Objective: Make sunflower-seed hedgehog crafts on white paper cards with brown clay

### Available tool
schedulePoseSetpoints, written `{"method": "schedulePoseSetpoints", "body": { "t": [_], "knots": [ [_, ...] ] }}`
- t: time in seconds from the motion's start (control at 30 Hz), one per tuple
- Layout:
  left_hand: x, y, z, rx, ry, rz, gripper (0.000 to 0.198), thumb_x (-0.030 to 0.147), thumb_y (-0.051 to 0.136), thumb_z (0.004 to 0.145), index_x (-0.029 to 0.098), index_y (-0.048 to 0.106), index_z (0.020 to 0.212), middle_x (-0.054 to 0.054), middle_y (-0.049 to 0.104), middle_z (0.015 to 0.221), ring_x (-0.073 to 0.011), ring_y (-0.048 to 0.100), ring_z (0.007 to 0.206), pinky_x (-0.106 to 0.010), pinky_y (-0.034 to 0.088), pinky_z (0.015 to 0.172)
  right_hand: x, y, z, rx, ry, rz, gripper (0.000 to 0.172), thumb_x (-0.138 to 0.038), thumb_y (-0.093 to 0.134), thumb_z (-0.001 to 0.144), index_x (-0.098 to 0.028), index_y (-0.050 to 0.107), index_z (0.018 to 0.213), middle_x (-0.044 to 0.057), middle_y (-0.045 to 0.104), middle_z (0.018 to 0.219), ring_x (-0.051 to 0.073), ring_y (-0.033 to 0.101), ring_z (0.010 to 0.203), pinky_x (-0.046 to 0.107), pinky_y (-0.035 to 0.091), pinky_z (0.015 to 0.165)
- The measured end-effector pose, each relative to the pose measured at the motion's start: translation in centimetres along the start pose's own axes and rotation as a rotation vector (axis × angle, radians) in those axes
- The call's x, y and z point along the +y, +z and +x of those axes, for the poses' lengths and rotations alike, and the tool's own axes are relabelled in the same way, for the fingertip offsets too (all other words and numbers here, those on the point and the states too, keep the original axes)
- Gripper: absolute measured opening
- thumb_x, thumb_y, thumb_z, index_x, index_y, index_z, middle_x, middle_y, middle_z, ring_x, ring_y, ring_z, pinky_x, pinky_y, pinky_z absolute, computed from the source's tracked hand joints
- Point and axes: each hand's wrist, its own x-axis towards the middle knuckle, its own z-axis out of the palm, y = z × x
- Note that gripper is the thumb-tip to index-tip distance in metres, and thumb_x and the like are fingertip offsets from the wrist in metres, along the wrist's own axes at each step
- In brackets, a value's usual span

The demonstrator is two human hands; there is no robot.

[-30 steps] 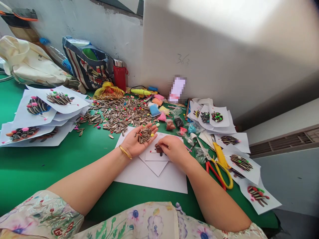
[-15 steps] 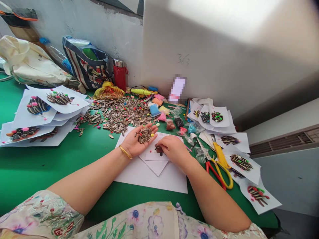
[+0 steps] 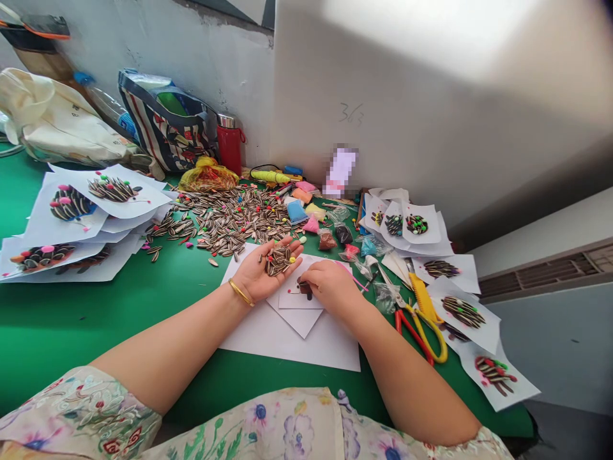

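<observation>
My left hand is palm up, fingers stretched and slightly cupped, carrying a small heap of striped sunflower seeds with a yellow bead among them. Just right of it, my right hand has its fingers pinched together over a flat brown clay animal shape. What the fingertips hold, if anything, is too small and hidden to tell. The brown shape has a small red dot at its left and lies on a small white card. Under the card are larger white sheets.
A wide pile of sunflower seeds lies ahead. Bags of coloured clay, yellow-handled scissors and seed-animal cards are to the right. More cards lie left. A red flask and striped bag stand behind.
My right hand has shifted very slightly over the brown clay shape, its fingers still pinched. My left hand stays in place with the seeds.
</observation>
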Motion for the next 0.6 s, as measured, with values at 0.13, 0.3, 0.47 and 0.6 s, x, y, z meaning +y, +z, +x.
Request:
{"method": "schedulePoseSetpoints", "body": {
  "t": [0.13, 0.3, 0.47, 0.6],
  "knots": [
    [0.0, 0.0, 0.0, -0.002, 0.0, -0.005, 0.033, 0.024, 0.042, 0.099, 0.013, 0.062, 0.123, -0.016, 0.07, 0.118, -0.0265, 0.065, 0.117, -0.043, 0.055, 0.097, -0.2, -0.1, 0.0, -0.009, -0.007, -0.02, 0.026, -0.004, 0.056, 0.085, -0.02, 0.077, 0.085, 0.004, 0.072, 0.081, 0.018, 0.061, 0.081, 0.03, 0.044, 0.074],
    [0.0, 0.0, 0.0, -0.009, -0.002, -0.005, 0.034, 0.024, 0.042, 0.098, 0.014, 0.061, 0.125, -0.015, 0.07, 0.117, -0.0261, 0.065, 0.116, -0.042, 0.056, 0.096, -0.3, -0.2, 0.1, -0.018, -0.004, -0.028, 0.024, -0.006, 0.058, 0.086, -0.02, 0.077, 0.086, 0.005, 0.072, 0.083, 0.019, 0.061, 0.083, 0.03, 0.044, 0.075],
    [0.0, 0.0, -0.1, -0.004, 0.003, 0.002, 0.035, 0.025, 0.042, 0.098, 0.013, 0.061, 0.126, -0.016, 0.07, 0.119, -0.0263, 0.064, 0.118, -0.043, 0.056, 0.097, -0.3, -0.5, 0.1, -0.033, -0.012, -0.027, 0.025, -0.008, 0.057, 0.088, -0.021, 0.077, 0.087, 0.004, 0.071, 0.081, 0.018, 0.06, 0.08, 0.029, 0.043, 0.074],
    [-0.1, 0.1, -0.2, -0.02, -0.005, -0.001, 0.036, 0.025, 0.042, 0.098, 0.014, 0.06, 0.128, -0.016, 0.069, 0.121, -0.026, 0.064, 0.118, -0.043, 0.055, 0.097, -0.5, -1.3, -0.1, 0.036, 0.022, -0.081, 0.025, -0.014, 0.055, 0.091, -0.026, 0.078, 0.093, 0.004, 0.07, 0.084, 0.018, 0.059, 0.079, 0.03, 0.041, 0.073]
  ]
}}
